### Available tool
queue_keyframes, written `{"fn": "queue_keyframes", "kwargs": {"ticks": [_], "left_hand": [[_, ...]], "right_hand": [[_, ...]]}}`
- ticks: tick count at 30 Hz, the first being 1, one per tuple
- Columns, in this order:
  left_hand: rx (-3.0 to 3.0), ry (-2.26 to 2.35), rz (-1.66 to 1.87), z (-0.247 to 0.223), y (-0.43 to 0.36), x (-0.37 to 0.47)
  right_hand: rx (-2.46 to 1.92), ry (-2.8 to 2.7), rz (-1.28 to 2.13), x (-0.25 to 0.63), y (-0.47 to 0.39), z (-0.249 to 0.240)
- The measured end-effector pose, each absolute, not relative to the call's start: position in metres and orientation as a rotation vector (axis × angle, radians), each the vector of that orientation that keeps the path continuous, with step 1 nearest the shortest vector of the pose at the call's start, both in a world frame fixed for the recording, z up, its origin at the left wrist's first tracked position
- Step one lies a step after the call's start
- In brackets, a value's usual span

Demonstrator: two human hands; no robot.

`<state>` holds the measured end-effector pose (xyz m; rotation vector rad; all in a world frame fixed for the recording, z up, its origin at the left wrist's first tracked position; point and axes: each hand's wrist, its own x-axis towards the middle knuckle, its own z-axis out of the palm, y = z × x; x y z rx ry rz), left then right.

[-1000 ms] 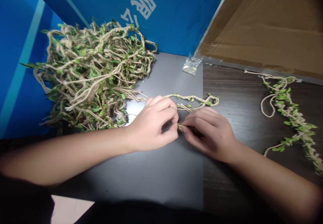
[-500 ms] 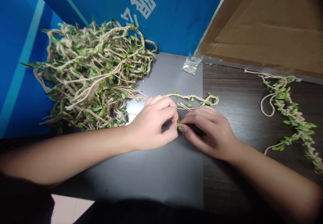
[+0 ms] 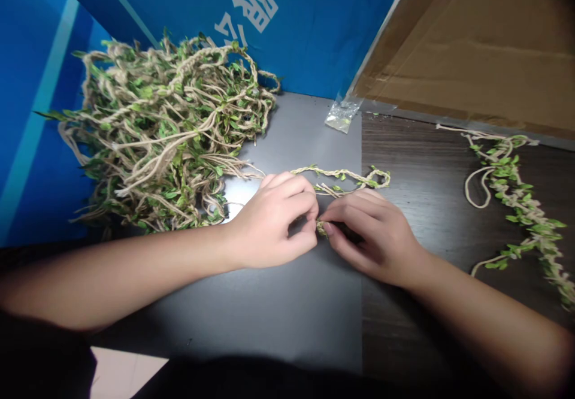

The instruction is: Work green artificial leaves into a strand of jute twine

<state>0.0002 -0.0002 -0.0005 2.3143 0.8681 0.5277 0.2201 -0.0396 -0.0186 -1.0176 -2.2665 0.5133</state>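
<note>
Both hands meet at the middle of the view, pinching a short bit of leafy braided cord (image 3: 321,227) between them. My left hand (image 3: 281,222) is closed with thumb and fingertips together, at the cord's left side. From the right, my right hand (image 3: 375,234) pinches the same piece, its thumb and forefinger almost touching the left fingertips. Most of the held part is hidden by the fingers. Just beyond the hands lies a thin braided cord with small green leaves (image 3: 353,177), curling into a loop at its right end. Loose cord ends show beside it.
A large heap of tangled leafy cords (image 3: 175,129) stands at the left against a blue panel (image 3: 309,33). A small clear plastic bag (image 3: 342,115) lies near a cardboard box (image 3: 485,45). Another leafy braid (image 3: 530,213) stretches along the dark wooden tabletop (image 3: 417,159) at right.
Hardly anything differs. The fingertips have shifted very slightly around the pinched cord, and less of it shows between them. The heap and other cords lie as before.
</note>
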Motion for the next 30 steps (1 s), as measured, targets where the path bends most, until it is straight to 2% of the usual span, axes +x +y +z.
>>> {"fn": "queue_keyframes", "kwargs": {"ticks": [30], "left_hand": [[2.402, 0.838, 0.409, -0.0041, 0.0004, 0.0008]], "right_hand": [[-1.06, -2.218, 0.677, 0.2217, -0.0373, -0.0186]]}}
